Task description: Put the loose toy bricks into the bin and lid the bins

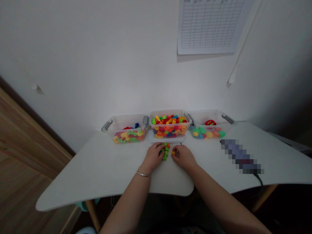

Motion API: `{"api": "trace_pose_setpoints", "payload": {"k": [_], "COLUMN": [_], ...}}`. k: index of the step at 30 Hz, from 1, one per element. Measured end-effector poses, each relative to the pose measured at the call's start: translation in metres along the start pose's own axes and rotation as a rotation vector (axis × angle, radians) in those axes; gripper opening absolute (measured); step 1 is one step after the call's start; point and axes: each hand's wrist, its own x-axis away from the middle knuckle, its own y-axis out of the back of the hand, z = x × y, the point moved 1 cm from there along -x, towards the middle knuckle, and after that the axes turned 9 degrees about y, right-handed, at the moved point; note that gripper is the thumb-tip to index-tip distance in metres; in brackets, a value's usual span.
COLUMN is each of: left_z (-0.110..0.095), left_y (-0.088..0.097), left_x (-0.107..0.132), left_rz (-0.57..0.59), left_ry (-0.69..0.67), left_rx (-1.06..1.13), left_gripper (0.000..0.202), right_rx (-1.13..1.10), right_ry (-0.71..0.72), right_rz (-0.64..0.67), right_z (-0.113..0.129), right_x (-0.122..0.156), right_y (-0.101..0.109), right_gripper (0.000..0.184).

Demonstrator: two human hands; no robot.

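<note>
On the white table, my left hand (154,156) curls its fingers round a small assembly of building blocks (165,153), mostly green with an orange piece at the far end. A dark bit shows between its fingers and thumb. Just to the right, my right hand (183,157) pinches a small yellow block (173,152) between thumb and fingertips. A narrow gap lies between the yellow block and the green blocks. Behind both hands stands a clear bin (170,125) heaped with red, orange, yellow, green and blue blocks.
A left clear bin (127,127) holds colourful pieces; a right one (211,125) holds rounded pieces and a red item. Under the middle bin lies a pale lid (156,139). A pixelated object with a cable (258,178) rests at the right. The wall (97,58) rises behind the table (104,175).
</note>
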Motion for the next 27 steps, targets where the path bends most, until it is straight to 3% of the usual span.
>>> {"api": "trace_pose_setpoints", "payload": {"k": [3, 6, 10, 13, 18, 22, 27], "left_z": [0.0, 0.0, 0.0, 0.001, 0.005, 0.006, 0.006], "left_y": [0.0, 0.001, 0.002, 0.001, -0.001, -0.002, -0.003], "left_x": [0.0, 0.001, 0.001, 0.001, 0.0, 0.0, -0.001], "left_rz": [-0.009, -0.024, -0.038, -0.045, -0.055, -0.069, -0.087], "left_ry": [-0.002, 0.003, 0.024, 0.02, 0.036, 0.036, 0.033], "left_rx": [0.018, 0.047, 0.076, 0.089, 0.087, 0.085, 0.088], "left_gripper": [0.035, 0.035, 0.035, 0.035, 0.036, 0.036, 0.034], "right_rx": [-0.063, -0.143, -0.262, -0.332, -0.391, -0.36, -0.153], "right_ry": [-0.022, -0.025, -0.062, -0.072, -0.068, -0.047, -0.066], "right_rz": [-0.093, -0.302, -0.596, -0.71, -0.741, -0.692, -0.568], "right_z": [-0.003, -0.005, -0.008, -0.01, -0.014, -0.016, -0.012], "right_x": [-0.001, -0.008, -0.026, -0.046, -0.083, -0.106, -0.122], "right_y": [0.001, 0.011, 0.038, 0.06, 0.079, 0.077, 0.07], "right_gripper": [0.013, 0.017, 0.023, 0.024, 0.024, 0.025, 0.024]}}
